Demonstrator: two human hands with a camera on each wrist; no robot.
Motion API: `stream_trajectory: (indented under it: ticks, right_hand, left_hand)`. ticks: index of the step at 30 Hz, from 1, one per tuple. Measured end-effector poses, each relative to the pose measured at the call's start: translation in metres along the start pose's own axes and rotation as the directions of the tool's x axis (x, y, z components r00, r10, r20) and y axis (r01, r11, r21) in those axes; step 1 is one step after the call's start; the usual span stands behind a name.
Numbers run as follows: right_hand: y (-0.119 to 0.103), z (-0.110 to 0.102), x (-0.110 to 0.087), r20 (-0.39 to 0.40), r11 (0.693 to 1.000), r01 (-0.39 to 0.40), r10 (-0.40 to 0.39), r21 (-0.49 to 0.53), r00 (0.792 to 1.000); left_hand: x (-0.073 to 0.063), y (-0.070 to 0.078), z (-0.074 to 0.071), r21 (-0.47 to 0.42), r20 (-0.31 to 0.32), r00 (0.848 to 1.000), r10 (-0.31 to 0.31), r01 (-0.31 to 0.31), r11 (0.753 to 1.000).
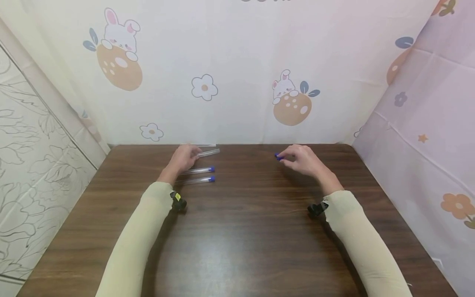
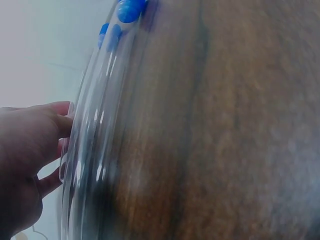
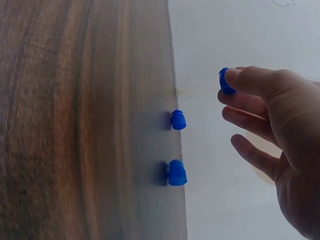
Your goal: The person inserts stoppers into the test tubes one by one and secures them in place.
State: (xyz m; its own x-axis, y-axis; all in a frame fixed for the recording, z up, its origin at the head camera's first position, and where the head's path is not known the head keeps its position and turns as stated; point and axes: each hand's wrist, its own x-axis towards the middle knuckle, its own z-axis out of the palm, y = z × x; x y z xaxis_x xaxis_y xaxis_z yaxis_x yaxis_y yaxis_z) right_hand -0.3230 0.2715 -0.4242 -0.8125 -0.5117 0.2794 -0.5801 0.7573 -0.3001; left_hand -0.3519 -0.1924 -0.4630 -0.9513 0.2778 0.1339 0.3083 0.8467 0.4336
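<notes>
At the far left of the table, my left hand (image 1: 184, 157) holds a clear plastic tube (image 1: 209, 153) whose open end points right. Nearer to me lie two more clear tubes with blue stoppers, one tube (image 1: 198, 170) just behind the other tube (image 1: 196, 180). Behind the held one, a further clear tube (image 1: 205, 145) lies by the back edge. My right hand (image 1: 302, 159) pinches a small blue stopper (image 3: 226, 82) between thumb and forefinger. Below it in the right wrist view, two loose blue stoppers stand on the table, a smaller-looking stopper (image 3: 178, 120) and a nearer stopper (image 3: 176, 173).
The dark wood-grain table (image 1: 237, 231) meets a printed curtain (image 1: 237, 103) along its back edge. More curtain (image 1: 426, 136) hangs at the right side. A black wrist camera (image 1: 179, 202) sits on the left sleeve, another camera (image 1: 317, 209) on the right.
</notes>
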Motion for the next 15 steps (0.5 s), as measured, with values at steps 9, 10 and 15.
stream_trajectory:
  ticks: [9,10,15]
  right_hand:
    - [-0.003,0.0,0.003,-0.027,0.999,-0.007,0.008,0.032,1.0]
    - [-0.003,0.0,0.004,-0.029,0.999,-0.013,0.014,0.041,0.999]
    - [-0.005,-0.004,0.005,-0.031,0.996,-0.051,0.053,0.078,0.998]
  left_hand:
    - [-0.001,0.004,-0.007,-0.021,0.03,0.999,-0.027,0.027,0.999]
    - [-0.002,0.004,-0.008,-0.017,0.031,0.999,-0.024,0.024,1.0]
    - [-0.002,0.003,-0.013,0.007,0.02,1.0,0.009,-0.009,1.0]
